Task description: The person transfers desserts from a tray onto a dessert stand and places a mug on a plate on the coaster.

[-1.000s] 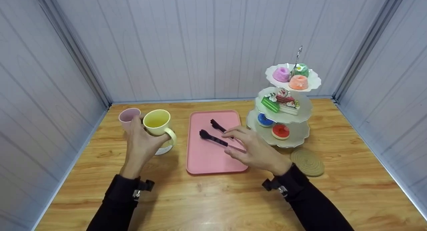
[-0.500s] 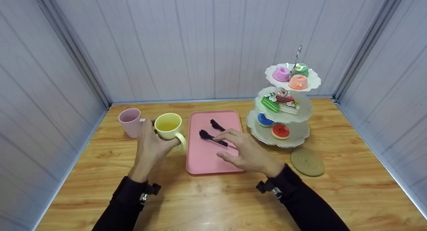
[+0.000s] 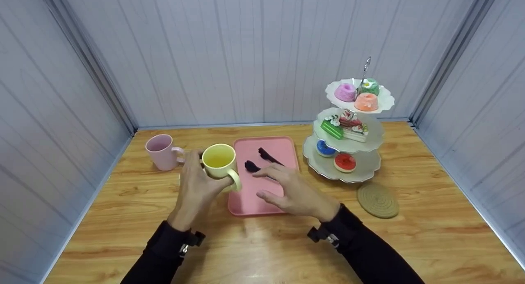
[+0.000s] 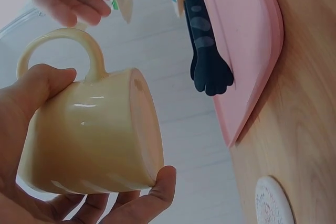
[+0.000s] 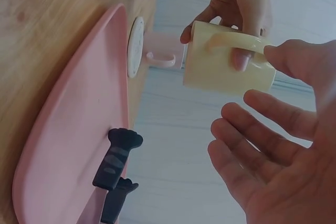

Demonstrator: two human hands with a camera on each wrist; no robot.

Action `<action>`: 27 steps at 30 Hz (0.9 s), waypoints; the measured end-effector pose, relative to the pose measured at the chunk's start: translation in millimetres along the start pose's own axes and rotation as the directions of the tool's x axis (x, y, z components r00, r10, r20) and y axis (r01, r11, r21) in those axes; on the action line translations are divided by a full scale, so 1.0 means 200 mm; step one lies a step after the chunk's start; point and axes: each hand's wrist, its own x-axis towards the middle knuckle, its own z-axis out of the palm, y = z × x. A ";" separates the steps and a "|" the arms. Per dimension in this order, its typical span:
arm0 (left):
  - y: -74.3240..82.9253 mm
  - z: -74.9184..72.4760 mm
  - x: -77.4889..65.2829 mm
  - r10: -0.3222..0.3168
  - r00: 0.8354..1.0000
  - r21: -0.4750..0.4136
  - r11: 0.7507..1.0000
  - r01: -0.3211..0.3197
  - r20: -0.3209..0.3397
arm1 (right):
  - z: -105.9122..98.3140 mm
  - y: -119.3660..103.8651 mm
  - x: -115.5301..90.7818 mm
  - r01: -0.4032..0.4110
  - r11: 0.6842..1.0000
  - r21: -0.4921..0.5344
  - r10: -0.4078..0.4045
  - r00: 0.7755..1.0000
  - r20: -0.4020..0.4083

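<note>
My left hand [image 3: 199, 185] grips a yellow mug [image 3: 219, 156] round its body, its thumb near the handle. The mug is raised above the table, and its underside shows in the left wrist view. It overlaps the left edge of a pink tray [image 3: 256, 204] in the head view. Over the tray, my right hand [image 3: 289, 189] hovers with fingers spread and relaxed, holding nothing. In the right wrist view its thumb overlaps the mug handle [image 5: 239, 40]. Tongs with black paw-shaped tips [image 4: 210, 74] lie on the tray, partly hidden by my right hand in the head view.
A pink mug [image 3: 160, 150] stands at back left. A white round coaster [image 5: 135, 47] lies left of the tray, mostly hidden from the head view. At right stands a three-tier cake stand [image 3: 357, 173] bearing toy-like cakes and doughnuts, with a woven coaster [image 3: 378, 200] before it.
My left hand has carried the yellow mug rightward, off the white coaster and towards the tray. The right hand has drifted left towards it, staying open.
</note>
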 end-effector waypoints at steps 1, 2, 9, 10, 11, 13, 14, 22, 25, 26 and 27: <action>0.01 0.01 -0.01 0.003 1.000 0.003 1.000 -0.003 0.001 | 0.01 0.00 0.00 0.003 1.000 0.005 -0.003 1.000 0.000; 0.01 0.01 -0.01 0.005 1.000 0.005 1.000 -0.005 0.003 | 0.01 0.00 0.01 0.007 1.000 0.009 -0.007 1.000 -0.001; 0.05 0.05 -0.05 0.023 0.999 -0.003 1.000 -0.023 0.028 | 0.06 -0.03 0.03 0.023 0.999 0.034 -0.023 1.000 -0.010; 0.05 0.06 -0.05 0.023 0.999 -0.004 1.000 -0.023 0.030 | 0.06 -0.03 0.03 0.017 0.999 0.041 -0.017 1.000 -0.011; 0.06 0.06 -0.06 0.023 0.999 -0.004 1.000 -0.023 0.033 | 0.07 -0.04 0.03 0.013 0.999 0.048 -0.012 1.000 -0.014; 0.06 0.08 -0.07 0.022 0.999 -0.002 1.000 -0.022 0.038 | 0.08 -0.04 0.03 0.001 0.998 0.070 0.001 1.000 -0.020; 0.07 0.08 -0.07 0.019 0.999 -0.003 1.000 -0.019 0.040 | 0.08 -0.05 0.03 -0.003 0.996 0.088 0.004 1.000 -0.021; 0.07 0.12 -0.09 0.024 0.999 -0.014 1.000 -0.023 0.046 | 0.12 -0.07 0.03 -0.080 0.968 0.238 0.086 0.996 -0.018; 0.07 0.13 -0.10 0.020 0.999 -0.013 1.000 -0.020 0.047 | 0.12 -0.08 0.02 -0.142 0.952 0.270 0.152 0.988 -0.017; 0.07 0.13 -0.10 0.017 0.999 -0.013 1.000 -0.016 0.048 | 0.12 -0.08 0.02 -0.164 0.940 0.300 0.176 0.984 -0.012; 0.08 0.13 -0.10 0.012 0.999 -0.013 1.000 -0.011 0.049 | 0.12 -0.08 0.02 -0.180 0.925 0.334 0.194 0.981 -0.007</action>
